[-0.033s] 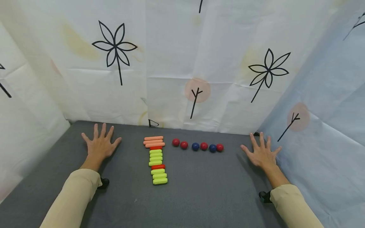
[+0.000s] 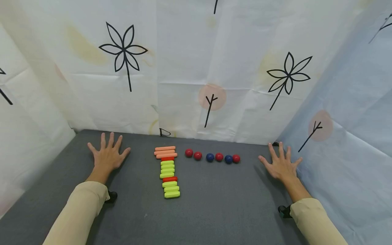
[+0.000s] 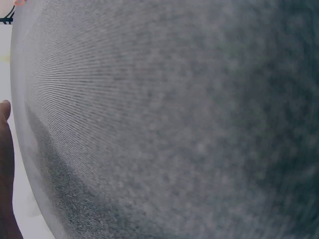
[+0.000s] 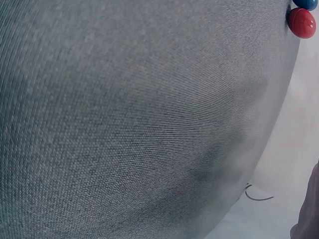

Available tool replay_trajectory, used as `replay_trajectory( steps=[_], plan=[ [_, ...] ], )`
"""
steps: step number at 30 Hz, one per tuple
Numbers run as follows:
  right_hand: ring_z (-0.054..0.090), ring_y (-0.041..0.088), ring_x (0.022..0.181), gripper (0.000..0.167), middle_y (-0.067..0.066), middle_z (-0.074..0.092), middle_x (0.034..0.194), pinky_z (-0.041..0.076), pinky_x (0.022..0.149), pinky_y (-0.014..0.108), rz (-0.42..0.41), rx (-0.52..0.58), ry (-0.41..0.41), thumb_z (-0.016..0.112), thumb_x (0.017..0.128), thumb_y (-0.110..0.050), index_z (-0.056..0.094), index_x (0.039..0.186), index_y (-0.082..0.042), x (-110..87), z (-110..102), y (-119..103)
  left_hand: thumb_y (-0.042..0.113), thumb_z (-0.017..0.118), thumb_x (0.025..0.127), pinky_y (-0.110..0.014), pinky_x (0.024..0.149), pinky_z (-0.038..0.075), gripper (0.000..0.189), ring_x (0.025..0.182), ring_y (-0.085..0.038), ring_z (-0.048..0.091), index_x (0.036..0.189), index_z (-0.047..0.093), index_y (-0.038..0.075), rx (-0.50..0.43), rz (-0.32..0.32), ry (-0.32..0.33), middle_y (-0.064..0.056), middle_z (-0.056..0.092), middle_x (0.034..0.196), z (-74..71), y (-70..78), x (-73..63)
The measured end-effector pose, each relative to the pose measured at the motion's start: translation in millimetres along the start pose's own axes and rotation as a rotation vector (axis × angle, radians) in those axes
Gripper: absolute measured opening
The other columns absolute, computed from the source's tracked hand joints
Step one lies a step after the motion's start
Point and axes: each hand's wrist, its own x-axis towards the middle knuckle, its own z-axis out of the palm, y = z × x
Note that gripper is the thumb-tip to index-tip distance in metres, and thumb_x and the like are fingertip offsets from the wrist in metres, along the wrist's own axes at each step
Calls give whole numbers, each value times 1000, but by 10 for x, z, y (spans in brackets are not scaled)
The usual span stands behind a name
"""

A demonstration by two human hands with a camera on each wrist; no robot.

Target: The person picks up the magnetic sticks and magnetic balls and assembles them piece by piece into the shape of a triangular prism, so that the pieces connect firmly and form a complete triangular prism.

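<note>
With fingers spread, my left hand (image 2: 107, 158) is at the far left of the grey table, holding nothing. My right hand (image 2: 281, 166) has its fingers spread too, near the right edge, and holds nothing. Between them runs a column of short sticks: orange sticks (image 2: 165, 152) at the far end, then a red stick (image 2: 167, 159), yellow-green sticks (image 2: 167, 169), another red stick (image 2: 169, 179) and more yellow-green sticks (image 2: 172, 189). Right of its far end lies a row of small balls, red balls (image 2: 197, 156) and blue balls (image 2: 210, 157) mixed. A red ball (image 4: 302, 23) shows in the right wrist view.
The grey cloth-like tabletop (image 2: 214, 211) meets a white printed curtain (image 2: 183, 102) at the back. A bluish-white curtain side (image 2: 352, 163) rises close beside my right hand. Dark wrist devices, such as the left one (image 2: 112, 197), sit at the sleeve ends.
</note>
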Motion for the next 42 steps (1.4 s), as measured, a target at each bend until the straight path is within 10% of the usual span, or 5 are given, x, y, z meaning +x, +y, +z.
replay_trajectory(
  steps=[23, 42],
  plan=[
    [-15, 54, 144, 90, 27, -6, 162, -17, 93, 83, -9, 12, -16, 32, 95, -73, 8, 161, -17, -16, -16, -95, 60, 39, 101, -80, 102, -9, 77, 148, -48, -2, 157, 28, 9, 57, 78, 1, -23, 12, 163, -24, 258, 65],
    [2, 51, 147, 80, 23, 5, 164, -5, 100, 81, -168, 24, -64, 41, 99, -62, 16, 160, -17, 19, 115, -374, 60, 51, 96, -77, 106, 5, 75, 150, -39, 10, 156, 35, 17, 38, 418, 107, -13, 21, 164, 51, 861, -283]
  ],
)
